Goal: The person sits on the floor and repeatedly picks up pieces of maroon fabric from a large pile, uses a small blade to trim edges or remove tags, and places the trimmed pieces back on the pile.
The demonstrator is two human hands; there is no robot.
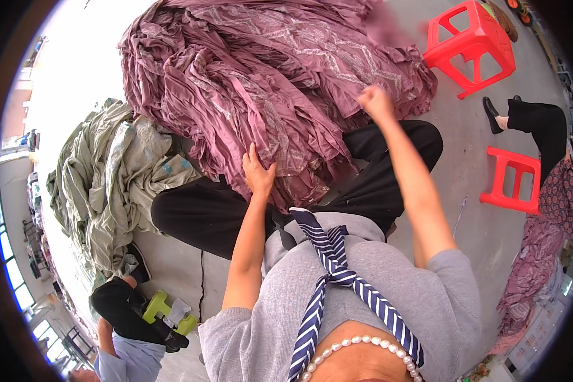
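Observation:
A large heap of mauve fabric (235, 95) with pale lacy zigzag bands spreads in front of me, its near folds lying between my knees. My left hand (259, 175) rests on the near folds, fingers stretched out and holding nothing. Over the right part of the heap, my right hand (377, 104) is raised and closed like a fist. It is slightly smeared by motion, and what its fingers hold, if anything, cannot be made out.
Pale green fabric (102, 172) is piled to the left. Red plastic stools stand at the upper right (490, 41) and right (502, 201), near a person in black trousers (535, 118). Another person (130, 356) sits at lower left beside a green stool (156, 307). More mauve fabric (531, 254) lies far right.

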